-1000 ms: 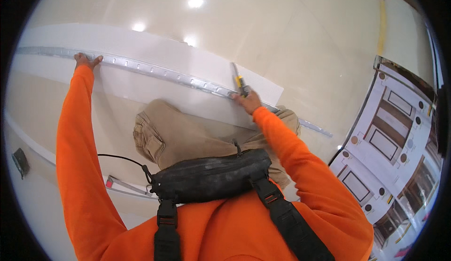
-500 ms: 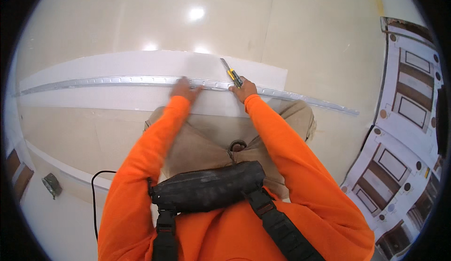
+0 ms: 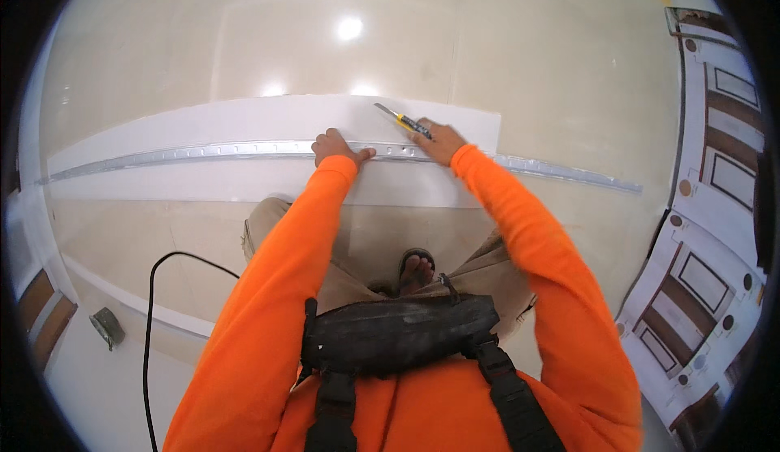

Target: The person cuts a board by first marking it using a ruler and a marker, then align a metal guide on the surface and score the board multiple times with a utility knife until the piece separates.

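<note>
A long silvery metal channel (image 3: pixel 244 152), dimpled along its length, lies across a white board strip (image 3: pixel 422 193) and reaches past its right end. My left hand (image 3: pixel 337 149) grips the channel near its middle, fingers over the far side and thumb stretched along the near side. In my right hand (image 3: pixel 444 141) is a yellow and black utility knife (image 3: pixel 410 123), its blade out and pointing away to the upper left. The knife is above the board, beyond the channel. The right hand's lower side rests at or just over the channel; contact is hard to tell.
Shiny beige floor tiles (image 3: pixel 552 62) surround the board. Printed sheets with door pictures (image 3: pixel 691 281) line the right side. A black cable (image 3: pixel 149 322) loops at lower left, near a small dark round object (image 3: pixel 106 327) and a pale strip (image 3: pixel 146 302).
My left hand has slid a little right along the channel and settled on it. The right hand has moved right with the knife, which now tilts flatter.
</note>
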A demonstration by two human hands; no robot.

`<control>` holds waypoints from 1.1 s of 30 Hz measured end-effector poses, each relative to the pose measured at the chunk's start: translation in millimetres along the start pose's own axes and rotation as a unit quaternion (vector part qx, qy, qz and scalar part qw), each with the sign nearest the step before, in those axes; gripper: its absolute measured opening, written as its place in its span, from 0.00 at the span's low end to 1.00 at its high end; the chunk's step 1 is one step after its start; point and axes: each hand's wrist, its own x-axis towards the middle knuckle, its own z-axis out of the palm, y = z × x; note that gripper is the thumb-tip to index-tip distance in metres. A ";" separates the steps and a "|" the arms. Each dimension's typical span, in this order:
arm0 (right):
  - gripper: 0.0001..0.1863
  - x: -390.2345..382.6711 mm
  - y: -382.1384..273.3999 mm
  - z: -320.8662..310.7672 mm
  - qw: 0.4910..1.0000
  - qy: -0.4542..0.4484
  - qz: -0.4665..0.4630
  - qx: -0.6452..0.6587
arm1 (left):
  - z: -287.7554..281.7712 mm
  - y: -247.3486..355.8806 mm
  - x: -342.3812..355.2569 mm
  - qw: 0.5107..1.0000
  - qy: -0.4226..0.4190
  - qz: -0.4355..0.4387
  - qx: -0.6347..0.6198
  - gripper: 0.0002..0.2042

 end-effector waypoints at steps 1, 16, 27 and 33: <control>0.21 1.0 -1.8 -15.8 0.995 -0.027 -0.025 -0.088 | -1.5 -3.7 0.2 1.000 -0.002 -0.004 -0.006 0.47; 0.21 17.5 -29.3 -34.6 0.929 -0.133 -0.104 -0.330 | -3.3 10.4 -1.5 1.000 0.007 -0.006 -0.023 0.45; 0.20 -2.3 8.5 -50.1 0.910 -0.137 -0.114 -0.373 | -7.1 16.8 -3.8 0.999 -0.005 -0.039 -0.026 0.44; 0.21 -27.0 29.2 -67.1 0.899 -0.146 -0.045 -0.410 | -1.5 10.9 3.2 0.999 0.004 -0.040 -0.015 0.44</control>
